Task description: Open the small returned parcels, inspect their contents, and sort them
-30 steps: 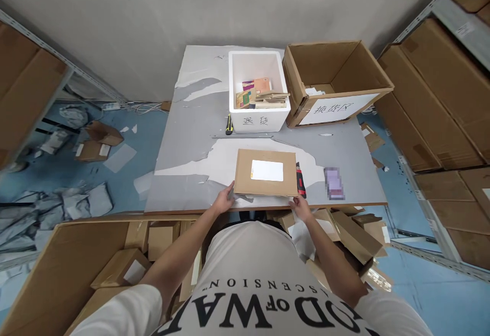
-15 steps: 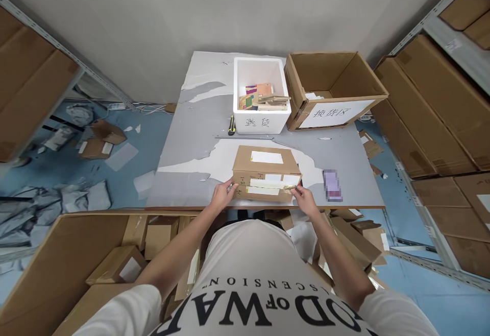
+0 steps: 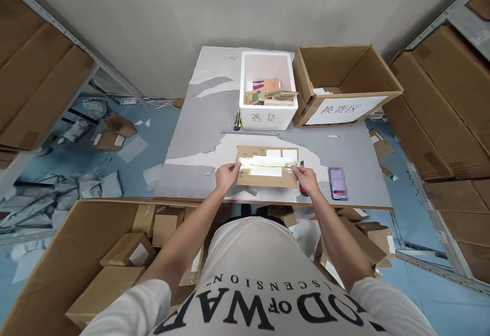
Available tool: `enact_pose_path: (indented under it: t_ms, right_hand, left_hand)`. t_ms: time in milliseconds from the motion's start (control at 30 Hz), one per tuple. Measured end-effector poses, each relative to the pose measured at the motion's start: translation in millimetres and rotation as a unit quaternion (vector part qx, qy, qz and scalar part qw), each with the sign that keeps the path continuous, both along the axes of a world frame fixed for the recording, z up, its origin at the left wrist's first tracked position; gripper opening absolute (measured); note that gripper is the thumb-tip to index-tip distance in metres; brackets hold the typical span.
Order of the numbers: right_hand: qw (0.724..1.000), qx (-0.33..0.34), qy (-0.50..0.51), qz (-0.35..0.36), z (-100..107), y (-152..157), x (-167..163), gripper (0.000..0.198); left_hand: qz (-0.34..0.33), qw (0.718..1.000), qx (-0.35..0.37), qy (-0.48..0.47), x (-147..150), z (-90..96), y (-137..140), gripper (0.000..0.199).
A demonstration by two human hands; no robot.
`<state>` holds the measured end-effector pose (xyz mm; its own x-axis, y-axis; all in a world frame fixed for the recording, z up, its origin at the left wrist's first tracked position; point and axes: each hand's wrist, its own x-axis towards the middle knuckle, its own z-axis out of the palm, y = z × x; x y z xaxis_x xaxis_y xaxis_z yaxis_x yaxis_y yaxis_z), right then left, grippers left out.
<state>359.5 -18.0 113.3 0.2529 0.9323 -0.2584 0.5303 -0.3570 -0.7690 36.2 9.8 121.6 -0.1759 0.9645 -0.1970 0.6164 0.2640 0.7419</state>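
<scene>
A small cardboard box with white labels and shiny clear tape across its upper face is on the table in front of me. My left hand pinches its left edge, the thumb near the tape's end. At the opposite edge, my right hand holds the right side, fingers closed. The underside of the box is hidden. Partly behind my right hand lies a red and black tool, its kind hard to make out. A purple blurred rectangle lies farther right.
On the grey table, a white foam bin holds several booklets. Beside it stands a large open carton with a handwritten sign. A yellow and black box cutter lies by the bin. A big carton of boxes stands front left.
The box has been tipped, so its labelled, taped side now faces up toward me. Both hands have moved up slightly along its edges. The view has shifted a little.
</scene>
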Motion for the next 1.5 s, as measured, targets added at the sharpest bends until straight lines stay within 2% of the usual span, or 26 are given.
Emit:
enact_pose_path:
  t_ms: [167,400,567,667,733,833,967,1133,1267,1367,1500]
  right_hand:
    - [0.999,-0.013,-0.016,-0.043,-2,8,-4,0.047]
    - [0.996,0.020,0.013,-0.085,-16,3,-9,0.056]
    - [0.983,0.065,0.136,-0.102,-38,-16,-5,0.061]
    - [0.974,0.092,0.186,-0.093,-56,-37,-2,0.060]
    - [0.979,0.091,0.175,-0.048,-66,-49,-3,0.065]
    - [0.986,0.071,0.150,0.014,-77,-58,-12,0.072]
    - [0.990,0.066,0.121,-0.003,-80,-55,-25,0.049]
    - [0.992,0.068,0.107,0.018,-71,-54,-20,0.038]
    - [0.994,0.088,0.049,0.052,-49,-51,-8,0.039]
    - [0.993,0.106,0.003,0.060,-25,-41,-3,0.044]
    - [0.994,0.088,-0.048,0.039,-4,-25,-3,0.053]
  left_hand:
    - [-0.025,0.997,0.004,-0.067,-1,-15.0,-1,0.050]
    - [0.013,0.977,0.017,-0.212,1,-28.0,-8,0.060]
    - [0.050,0.967,0.020,-0.250,-2,-34.9,-11,0.059]
    - [0.061,0.951,0.023,-0.302,-14,-51.0,-18,0.051]
    - [0.052,0.940,0.017,-0.338,-21,-66.4,-25,0.053]
    - [-0.007,0.941,0.002,-0.338,-26,-87.6,-35,0.062]
    - [-0.053,0.957,-0.018,-0.284,-21,-99.2,-39,0.051]
    - [-0.092,0.967,0.015,-0.237,-26,-91.0,-36,0.050]
    - [-0.124,0.978,0.030,-0.165,-34,-69.7,-36,0.049]
    - [-0.111,0.986,0.052,-0.117,-31,-45.1,-33,0.047]
    - [-0.051,0.993,0.067,-0.087,-17,-15.6,-16,0.042]
